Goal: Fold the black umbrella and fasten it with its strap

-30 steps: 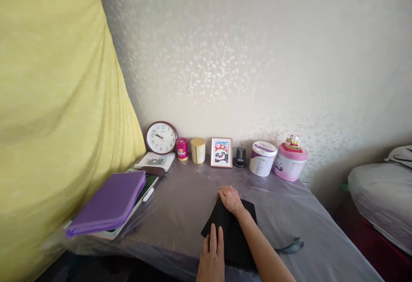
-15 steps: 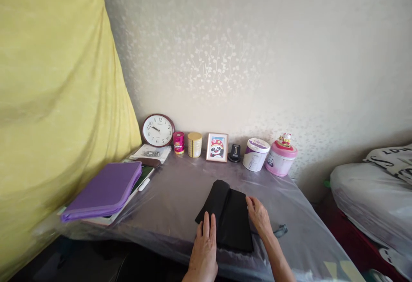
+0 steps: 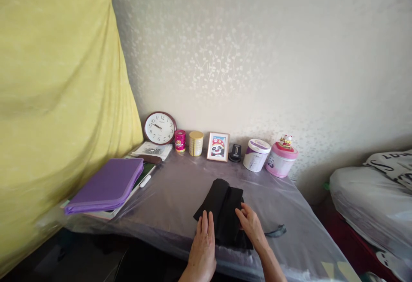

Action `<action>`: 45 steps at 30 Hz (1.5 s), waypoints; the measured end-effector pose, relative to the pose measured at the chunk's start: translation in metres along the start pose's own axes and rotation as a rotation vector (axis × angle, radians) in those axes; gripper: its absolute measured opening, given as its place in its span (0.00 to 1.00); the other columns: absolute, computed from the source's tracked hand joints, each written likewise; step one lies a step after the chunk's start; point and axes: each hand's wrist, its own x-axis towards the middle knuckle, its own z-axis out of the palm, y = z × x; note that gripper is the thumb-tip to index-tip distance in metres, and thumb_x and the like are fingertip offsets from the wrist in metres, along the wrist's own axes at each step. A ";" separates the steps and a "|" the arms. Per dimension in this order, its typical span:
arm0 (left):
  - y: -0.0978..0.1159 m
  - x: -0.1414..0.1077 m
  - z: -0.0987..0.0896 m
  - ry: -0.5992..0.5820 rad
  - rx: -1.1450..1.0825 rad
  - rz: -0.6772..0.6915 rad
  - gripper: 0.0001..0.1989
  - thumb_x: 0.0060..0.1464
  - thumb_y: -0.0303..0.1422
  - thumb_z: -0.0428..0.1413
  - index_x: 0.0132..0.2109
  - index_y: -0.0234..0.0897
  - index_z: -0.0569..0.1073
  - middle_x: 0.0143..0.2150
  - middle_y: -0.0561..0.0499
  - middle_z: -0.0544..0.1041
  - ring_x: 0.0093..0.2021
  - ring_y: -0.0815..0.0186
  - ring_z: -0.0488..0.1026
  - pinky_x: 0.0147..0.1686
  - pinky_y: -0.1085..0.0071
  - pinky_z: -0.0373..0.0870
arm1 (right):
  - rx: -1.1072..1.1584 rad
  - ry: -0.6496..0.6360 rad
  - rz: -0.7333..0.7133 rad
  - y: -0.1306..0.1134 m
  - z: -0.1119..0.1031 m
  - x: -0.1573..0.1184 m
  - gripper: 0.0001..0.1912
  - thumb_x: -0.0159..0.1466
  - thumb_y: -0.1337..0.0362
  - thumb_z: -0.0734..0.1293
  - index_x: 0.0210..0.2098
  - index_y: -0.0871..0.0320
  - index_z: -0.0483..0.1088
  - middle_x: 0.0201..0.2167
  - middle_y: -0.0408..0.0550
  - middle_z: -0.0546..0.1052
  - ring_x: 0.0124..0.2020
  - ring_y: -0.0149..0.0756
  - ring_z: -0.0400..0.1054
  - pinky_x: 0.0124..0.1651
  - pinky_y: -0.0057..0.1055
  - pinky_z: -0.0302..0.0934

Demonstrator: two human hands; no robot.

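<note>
A folded piece of black cloth [image 3: 219, 200] lies at the front of the table. My left hand [image 3: 203, 247] rests on its lower left part, fingers stretched out and close together, pressing it flat. At the right side, my right hand [image 3: 249, 222] pinches the edge of a flap between thumb and fingers. That flap is partly lifted and turned inward, with another dark layer showing beneath it. Just right of my right wrist lies a small dark grey strap-like piece [image 3: 277, 231]; its left end runs behind the wrist.
A purple zip folder [image 3: 104, 185] lies on books at the left, beside a white pen-like object [image 3: 145, 181]. Along the wall stand a clock [image 3: 160, 128], a pink tin [image 3: 180, 141], a yellow can [image 3: 196, 144], a picture frame [image 3: 218, 147] and two tubs [image 3: 256, 155]. Clear plastic covers the table [image 3: 174, 196].
My right hand has moved left, drawing the cloth's right flap inward over the layer beneath. The left hand stays on the cloth. The view has shifted slightly.
</note>
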 end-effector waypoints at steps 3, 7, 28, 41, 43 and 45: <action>0.000 0.000 -0.001 -0.007 -0.023 -0.011 0.46 0.36 0.12 0.43 0.64 0.31 0.37 0.66 0.43 0.33 0.65 0.56 0.35 0.62 0.64 0.46 | 0.122 -0.052 -0.033 -0.021 0.002 0.002 0.24 0.51 0.50 0.64 0.41 0.60 0.69 0.17 0.37 0.64 0.20 0.30 0.61 0.23 0.27 0.56; 0.001 -0.001 -0.002 -0.004 -0.029 -0.015 0.46 0.35 0.12 0.43 0.64 0.30 0.38 0.66 0.41 0.34 0.65 0.56 0.36 0.61 0.64 0.46 | 0.322 -0.146 -0.022 -0.052 0.012 0.005 0.22 0.51 0.51 0.65 0.39 0.59 0.70 0.18 0.37 0.66 0.23 0.30 0.62 0.25 0.25 0.54; -0.021 -0.009 -0.007 0.064 -0.029 0.000 0.36 0.51 0.24 0.43 0.64 0.28 0.37 0.64 0.41 0.51 0.63 0.63 0.52 0.58 0.68 0.52 | 0.111 -0.264 -0.138 -0.035 0.090 0.045 0.18 0.56 0.61 0.63 0.43 0.65 0.66 0.17 0.38 0.69 0.23 0.30 0.65 0.29 0.28 0.58; -0.018 0.004 -0.006 0.109 0.132 -0.036 0.41 0.47 0.23 0.50 0.64 0.44 0.41 0.59 0.41 0.56 0.52 0.58 0.64 0.49 0.64 0.61 | -0.049 -0.468 -0.380 -0.053 0.076 0.020 0.12 0.61 0.64 0.57 0.41 0.58 0.69 0.30 0.43 0.78 0.32 0.32 0.70 0.38 0.29 0.62; -0.019 0.005 -0.003 0.100 0.121 -0.049 0.37 0.49 0.23 0.49 0.64 0.39 0.44 0.60 0.39 0.56 0.52 0.58 0.64 0.50 0.65 0.61 | -0.078 -0.468 -0.527 -0.049 0.071 0.010 0.12 0.63 0.63 0.57 0.40 0.55 0.71 0.32 0.44 0.78 0.35 0.32 0.70 0.41 0.29 0.62; -0.019 0.005 -0.002 0.059 0.108 -0.060 0.34 0.50 0.24 0.48 0.64 0.35 0.48 0.61 0.38 0.54 0.54 0.58 0.63 0.51 0.67 0.60 | -0.122 -0.429 -0.683 -0.042 0.067 0.003 0.13 0.64 0.62 0.57 0.40 0.55 0.72 0.37 0.46 0.77 0.41 0.33 0.69 0.45 0.29 0.61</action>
